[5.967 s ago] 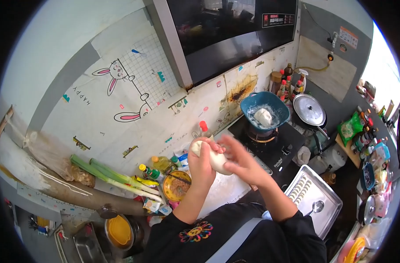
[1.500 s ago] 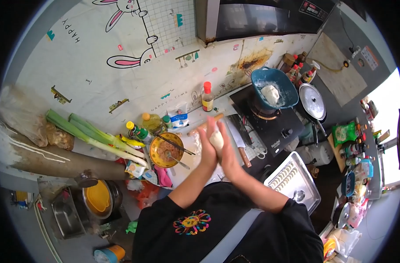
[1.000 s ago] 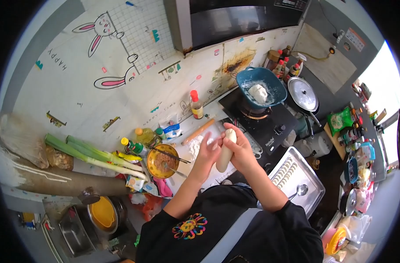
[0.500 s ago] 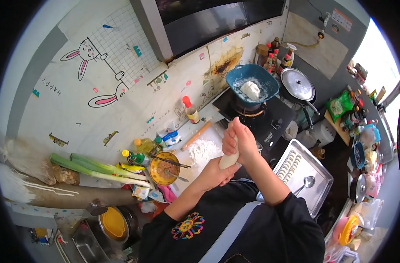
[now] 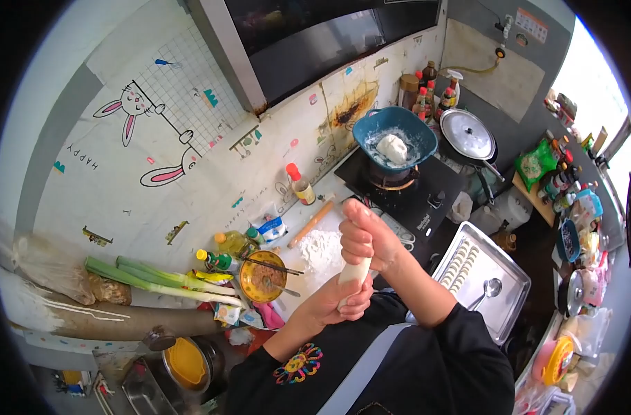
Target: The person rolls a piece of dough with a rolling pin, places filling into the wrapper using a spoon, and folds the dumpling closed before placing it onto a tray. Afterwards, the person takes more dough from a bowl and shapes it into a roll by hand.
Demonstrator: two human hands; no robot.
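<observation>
A thick roll of pale dough (image 5: 355, 272) is held between my two hands, in front of my chest. My right hand (image 5: 368, 235) grips its upper end with the fingers wrapped round it. My left hand (image 5: 335, 300) is closed round the lower end. Beneath and to the left of the hands, a heap of white flour (image 5: 319, 250) lies on the pale work surface. A wooden rolling pin (image 5: 311, 224) rests behind the flour. Left of my hands stands a yellow bowl (image 5: 245, 278) of filling, with chopsticks and a spoon in it.
On the black stove (image 5: 426, 200) stands a blue basin (image 5: 375, 156) holding a dough lump (image 5: 392, 148). A metal tray (image 5: 505, 304) with rows of small dough pieces and a spoon (image 5: 492, 288) is at right. Leeks (image 5: 156, 280), oil bottle (image 5: 234, 243) and red-capped bottle (image 5: 302, 188) stand left.
My hands have moved slightly left. The left hand has slid lower and the right hand sits higher relative to it, so more of the dough roll shows between them.
</observation>
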